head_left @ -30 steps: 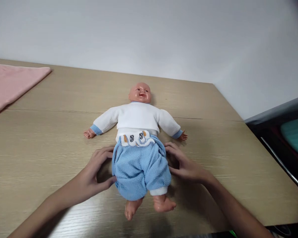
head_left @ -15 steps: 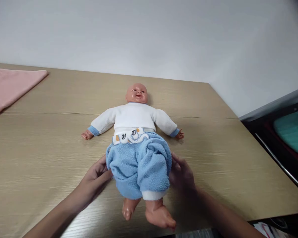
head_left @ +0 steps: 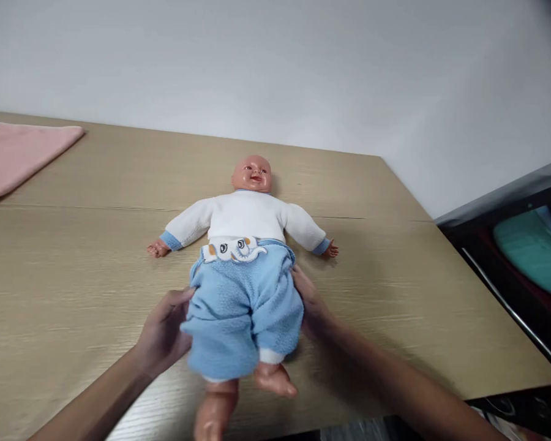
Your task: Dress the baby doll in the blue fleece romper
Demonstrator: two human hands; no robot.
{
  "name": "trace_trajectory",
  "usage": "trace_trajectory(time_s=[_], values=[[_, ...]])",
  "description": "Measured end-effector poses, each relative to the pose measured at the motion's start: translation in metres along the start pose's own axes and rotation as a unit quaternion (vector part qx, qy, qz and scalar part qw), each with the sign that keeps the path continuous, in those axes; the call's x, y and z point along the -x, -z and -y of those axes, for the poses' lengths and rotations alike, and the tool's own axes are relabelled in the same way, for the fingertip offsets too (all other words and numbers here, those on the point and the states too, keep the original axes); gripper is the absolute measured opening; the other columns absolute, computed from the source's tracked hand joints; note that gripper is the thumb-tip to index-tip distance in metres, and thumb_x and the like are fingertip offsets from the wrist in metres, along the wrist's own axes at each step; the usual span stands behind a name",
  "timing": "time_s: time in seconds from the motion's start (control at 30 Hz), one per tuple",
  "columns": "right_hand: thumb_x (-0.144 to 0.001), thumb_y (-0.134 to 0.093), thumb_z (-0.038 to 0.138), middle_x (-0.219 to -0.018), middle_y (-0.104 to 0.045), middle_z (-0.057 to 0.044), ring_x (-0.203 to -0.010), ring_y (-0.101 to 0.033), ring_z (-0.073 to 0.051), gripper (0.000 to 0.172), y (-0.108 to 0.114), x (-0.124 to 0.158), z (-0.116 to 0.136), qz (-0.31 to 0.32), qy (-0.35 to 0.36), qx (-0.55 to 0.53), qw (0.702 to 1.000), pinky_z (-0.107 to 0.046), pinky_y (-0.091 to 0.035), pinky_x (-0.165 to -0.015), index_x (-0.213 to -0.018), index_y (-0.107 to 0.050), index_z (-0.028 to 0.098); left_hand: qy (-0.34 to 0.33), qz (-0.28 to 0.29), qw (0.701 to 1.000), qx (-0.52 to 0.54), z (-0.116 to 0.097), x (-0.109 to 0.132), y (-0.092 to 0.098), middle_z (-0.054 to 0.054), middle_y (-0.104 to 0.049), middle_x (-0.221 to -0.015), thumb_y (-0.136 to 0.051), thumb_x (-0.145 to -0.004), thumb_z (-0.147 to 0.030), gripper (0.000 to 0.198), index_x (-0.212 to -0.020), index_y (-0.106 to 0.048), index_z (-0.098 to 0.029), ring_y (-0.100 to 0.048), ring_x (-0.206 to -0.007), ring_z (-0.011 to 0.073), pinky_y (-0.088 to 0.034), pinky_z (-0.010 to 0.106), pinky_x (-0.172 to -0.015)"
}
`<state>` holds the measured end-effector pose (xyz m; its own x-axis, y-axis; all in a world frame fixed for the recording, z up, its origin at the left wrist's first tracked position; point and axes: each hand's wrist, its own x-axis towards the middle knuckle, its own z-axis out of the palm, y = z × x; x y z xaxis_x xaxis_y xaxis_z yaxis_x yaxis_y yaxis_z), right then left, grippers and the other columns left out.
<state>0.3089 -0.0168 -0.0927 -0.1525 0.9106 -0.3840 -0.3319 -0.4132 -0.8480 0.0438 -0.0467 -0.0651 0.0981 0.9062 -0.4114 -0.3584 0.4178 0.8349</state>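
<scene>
A baby doll [head_left: 245, 214] lies face up on the wooden table [head_left: 96, 257], its arms spread and its feet toward me. It wears a white top with blue cuffs and blue fleece trousers [head_left: 224, 288] with an elephant patch at the waist. My left hand [head_left: 165, 331] touches the trousers' left side, thumb on the cloth, its other fingers partly hidden. Against the right side of the trousers rests my right hand [head_left: 310, 300], its fingertips near the hip and partly behind the cloth.
Pink cloth [head_left: 22, 153] lies at the table's far left. A dark-framed object with a teal screen-like surface [head_left: 532, 245] stands beyond the right edge. Behind the table rises a pale wall [head_left: 239, 67].
Both hands have shifted along the trousers, my right one up toward the waist. The doll's legs have swung left, and the trousers look straighter.
</scene>
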Motion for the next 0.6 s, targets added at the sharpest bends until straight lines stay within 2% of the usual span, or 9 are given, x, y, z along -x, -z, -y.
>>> trace_trajectory(time_s=[0.1,0.17,0.23,0.27,0.33,0.4,0.47,0.53,0.6], values=[[-0.086,-0.085,0.076,-0.127,-0.084,-0.011,-0.121,-0.079,-0.036,0.068,-0.002,-0.003,0.001,-0.006,-0.011,-0.001,1.000,-0.052,-0.065,-0.103,-0.131,-0.072,0.027,0.031,0.060,0.997,0.022,0.008,-0.002,0.005,0.008,-0.083,-0.088,-0.099,-0.073,-0.066,0.051,-0.095,-0.079,-0.023,-0.080,-0.087,0.0318,-0.067,0.042,-0.081],[-0.085,-0.085,0.078,-0.122,-0.085,-0.012,-0.116,-0.080,-0.037,0.069,-0.001,-0.005,0.001,-0.014,-0.004,0.012,1.000,-0.054,-0.065,-0.102,-0.129,-0.073,0.026,0.011,0.063,0.998,-0.024,0.014,-0.004,0.014,0.011,-0.086,-0.102,-0.100,-0.074,-0.069,0.061,-0.106,-0.079,-0.022,-0.082,-0.095,0.0333,-0.067,0.041,-0.085],[-0.083,-0.087,0.078,-0.123,-0.084,-0.012,-0.116,-0.078,-0.036,0.068,0.000,-0.008,0.002,-0.022,0.015,0.024,0.999,-0.053,-0.062,-0.108,-0.125,-0.073,0.026,-0.031,0.054,0.993,-0.098,0.015,-0.008,0.022,0.013,-0.085,-0.117,-0.097,-0.080,-0.069,0.061,-0.112,-0.079,-0.021,-0.081,-0.109,0.0342,-0.065,0.041,-0.094],[-0.084,-0.087,0.079,-0.124,-0.083,-0.011,-0.118,-0.077,-0.034,0.066,0.002,-0.010,0.003,-0.028,0.030,0.031,0.999,-0.051,-0.060,-0.112,-0.121,-0.073,0.027,-0.068,0.042,0.987,-0.137,0.014,-0.010,0.025,0.014,-0.083,-0.129,-0.093,-0.086,-0.068,0.059,-0.118,-0.078,-0.021,-0.077,-0.122,0.0349,-0.062,0.041,-0.104],[-0.087,-0.082,0.080,-0.125,-0.080,-0.009,-0.123,-0.072,-0.031,0.061,0.004,-0.014,0.005,-0.055,0.098,0.079,0.991,-0.047,-0.053,-0.120,-0.115,-0.073,0.027,-0.150,0.009,0.971,-0.186,0.009,-0.015,0.027,0.014,-0.070,-0.156,-0.085,-0.097,-0.064,0.059,-0.137,-0.074,-0.022,-0.061,-0.151,0.0346,-0.049,0.042,-0.125],[-0.094,-0.076,0.079,-0.127,-0.076,-0.008,-0.130,-0.066,-0.029,0.057,0.006,-0.019,0.008,-0.088,0.193,0.153,0.965,-0.044,-0.047,-0.126,-0.116,-0.072,0.026,-0.199,-0.011,0.961,-0.191,0.003,-0.022,0.025,0.013,-0.059,-0.170,-0.079,-0.102,-0.061,0.065,-0.153,-0.063,-0.024,-0.049,-0.163,0.0327,-0.040,0.042,-0.133],[-0.102,-0.067,0.075,-0.124,-0.073,-0.008,-0.127,-0.064,-0.027,0.050,0.009,-0.026,0.011,-0.098,0.250,0.206,0.941,-0.042,-0.047,-0.124,-0.117,-0.070,0.027,-0.202,-0.011,0.963,-0.179,-0.002,-0.032,0.021,0.013,-0.066,-0.158,-0.077,-0.103,-0.062,0.064,-0.152,-0.062,-0.024,-0.058,-0.152,0.0314,-0.047,0.039,-0.125],[-0.107,-0.059,0.071,-0.114,-0.070,-0.006,-0.115,-0.064,-0.026,0.043,0.012,-0.036,0.013,-0.089,0.251,0.214,0.940,-0.041,-0.051,-0.115,-0.112,-0.066,0.028,-0.208,-0.013,0.960,-0.186,-0.005,-0.045,0.017,0.007,-0.076,-0.125,-0.078,-0.101,-0.066,0.055,-0.134,-0.069,-0.023,-0.070,-0.121,0.0271,-0.056,0.033,-0.103],[-0.106,-0.057,0.067,-0.106,-0.068,-0.004,-0.107,-0.062,-0.026,0.039,0.015,-0.049,0.017,-0.080,0.243,0.215,0.943,-0.040,-0.053,-0.108,-0.105,-0.063,0.029,-0.242,-0.032,0.947,-0.208,-0.009,-0.060,0.015,0.001,-0.070,-0.097,-0.079,-0.099,-0.069,0.050,-0.113,-0.070,-0.022,-0.064,-0.092,0.0208,-0.053,0.028,-0.084]])
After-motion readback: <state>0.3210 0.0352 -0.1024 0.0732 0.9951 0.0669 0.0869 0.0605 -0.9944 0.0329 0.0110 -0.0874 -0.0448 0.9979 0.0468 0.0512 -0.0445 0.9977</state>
